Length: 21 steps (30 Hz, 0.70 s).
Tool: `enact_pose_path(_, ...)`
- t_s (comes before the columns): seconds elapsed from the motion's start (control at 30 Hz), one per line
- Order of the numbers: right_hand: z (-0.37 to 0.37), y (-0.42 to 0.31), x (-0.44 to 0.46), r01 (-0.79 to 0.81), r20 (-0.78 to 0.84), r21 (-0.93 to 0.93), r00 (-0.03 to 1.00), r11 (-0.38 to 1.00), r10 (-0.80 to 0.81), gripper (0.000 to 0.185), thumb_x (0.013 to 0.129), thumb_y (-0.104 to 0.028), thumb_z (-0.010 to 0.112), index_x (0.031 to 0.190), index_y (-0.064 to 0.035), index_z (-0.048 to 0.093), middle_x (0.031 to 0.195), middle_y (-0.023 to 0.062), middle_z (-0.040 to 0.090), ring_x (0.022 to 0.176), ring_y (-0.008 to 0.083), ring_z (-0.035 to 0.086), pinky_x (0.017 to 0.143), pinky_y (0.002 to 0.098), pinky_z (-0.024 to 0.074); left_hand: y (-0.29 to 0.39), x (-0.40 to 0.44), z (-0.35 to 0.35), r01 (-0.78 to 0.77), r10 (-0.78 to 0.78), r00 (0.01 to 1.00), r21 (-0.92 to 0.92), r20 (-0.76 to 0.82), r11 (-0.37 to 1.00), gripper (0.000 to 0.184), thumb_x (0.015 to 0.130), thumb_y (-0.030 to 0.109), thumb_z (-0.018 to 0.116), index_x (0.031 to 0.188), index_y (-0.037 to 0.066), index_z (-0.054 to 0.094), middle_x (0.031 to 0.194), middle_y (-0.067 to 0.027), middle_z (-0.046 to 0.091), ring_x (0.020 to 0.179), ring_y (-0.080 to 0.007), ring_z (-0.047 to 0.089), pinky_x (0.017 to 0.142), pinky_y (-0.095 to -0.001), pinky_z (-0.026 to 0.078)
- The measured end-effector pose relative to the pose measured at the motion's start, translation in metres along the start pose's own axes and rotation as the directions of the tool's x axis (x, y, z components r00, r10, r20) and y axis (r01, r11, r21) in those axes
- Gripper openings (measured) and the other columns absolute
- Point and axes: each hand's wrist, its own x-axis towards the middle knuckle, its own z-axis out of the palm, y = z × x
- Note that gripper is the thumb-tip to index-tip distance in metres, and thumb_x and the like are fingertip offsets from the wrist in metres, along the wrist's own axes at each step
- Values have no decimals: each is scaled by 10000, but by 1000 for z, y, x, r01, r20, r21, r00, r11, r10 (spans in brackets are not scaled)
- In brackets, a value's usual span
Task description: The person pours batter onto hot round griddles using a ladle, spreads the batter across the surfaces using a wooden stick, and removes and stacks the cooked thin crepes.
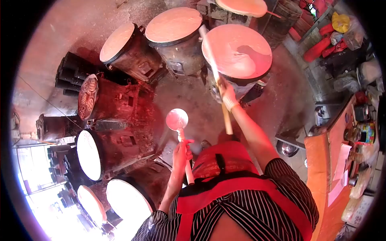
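Observation:
My left hand point(181, 156) is closed round the handle of a ladle point(177, 119), whose round bowl is up and coated with pale batter. My right hand point(228, 95) grips a long wooden stick point(214, 62). The stick's pale, coated upper end reaches over the left edge of a round griddle point(237, 51) on a barrel stove, and its lower end points back toward my apron point(223, 158). A pale layer covers this griddle, with a shadow on its right side. The ladle is apart from the griddles, above the floor.
More barrel stoves with pale-covered griddles point(173, 25) curve round to the left. One stove has a bare, perforated top point(88, 97); dark briquettes point(67, 74) are stacked behind it. On the right stand an orange-sided table point(317, 168), a metal bowl point(287, 149) and bags point(341, 22).

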Motion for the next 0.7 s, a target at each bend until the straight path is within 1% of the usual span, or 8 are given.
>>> enact_pose_path(0.07, -46, 36, 16, -67, 99, -46, 993, 997, 71, 422, 926, -220, 511, 1337, -196, 418, 630, -38, 446, 457, 78, 432, 364, 229, 320, -3, 2, 10, -26, 26, 1000, 7, -7, 1000, 310, 973, 272, 445, 1029, 7, 596, 754, 47, 373, 511, -11, 307, 420, -166, 240)
enact_pose_path(0.13, -93, 7, 2, -87, -19, -116, 996, 989, 85, 387, 938, -209, 497, 1312, -258, 413, 585, -32, 404, 376, 70, 329, 329, 215, 269, -8, 4, 24, -48, 48, 999, 11, -21, 999, 280, 969, 250, 461, 1021, 15, 603, 756, 48, 371, 502, -6, 300, 418, -162, 236)
enact_pose_path(0.2, -139, -21, -10, -109, 56, 38, 993, 993, 106, 389, 940, -293, 505, 1315, -277, 404, 610, -21, 453, 378, 59, 337, 330, 212, 265, -11, 3, 38, -61, 63, 997, 33, -34, 998, 254, 965, 232, 473, 1013, 23, 610, 762, 48, 369, 495, -3, 293, 415, -159, 233)
enact_pose_path(0.33, -140, -41, 18, 42, -58, 49, 998, 998, -39, 336, 953, -323, 459, 1278, -250, 417, 679, -13, 473, 419, 67, 370, 358, 204, 274, -18, 9, 71, -59, 59, 998, -6, -3, 998, 268, 968, 248, 469, 1018, 28, 613, 733, 58, 359, 499, -1, 297, 416, -159, 237)
enact_pose_path(0.4, -115, -49, 6, -106, 20, -10, 994, 994, 106, 392, 954, -297, 458, 1335, -244, 380, 675, -13, 464, 422, 63, 359, 362, 206, 267, -15, 11, 94, -51, 51, 999, -35, -1, 998, 279, 968, 262, 469, 1017, 29, 616, 724, 61, 353, 501, -1, 300, 420, -158, 238)
enact_pose_path(0.47, -136, -49, -8, -80, 364, -247, 916, 966, 169, 398, 950, -269, 466, 1336, -219, 383, 669, -14, 455, 426, 61, 354, 361, 211, 263, -15, 15, 113, -56, 56, 998, -38, 10, 998, 291, 969, 274, 467, 1016, 29, 617, 726, 61, 351, 503, -1, 303, 425, -157, 242)
enact_pose_path(0.5, -163, -41, -2, -188, 403, -144, 886, 972, 231, 419, 952, -242, 476, 1360, -234, 380, 667, -18, 487, 416, 64, 366, 361, 222, 273, -16, 17, 122, -56, 57, 998, -42, 15, 998, 298, 970, 280, 465, 1016, 29, 618, 727, 61, 350, 505, 0, 304, 428, -157, 244)
enact_pose_path(0.7, -272, -91, 40, -192, 176, -77, 963, 978, 202, 408, 903, -256, 537, 1298, -225, 434, 631, 6, 487, 398, 73, 338, 349, 221, 237, -27, 23, 162, -59, 58, 998, -24, -27, 998, 320, 973, 298, 455, 1020, 34, 629, 751, 51, 366, 504, -4, 305, 421, -163, 248)
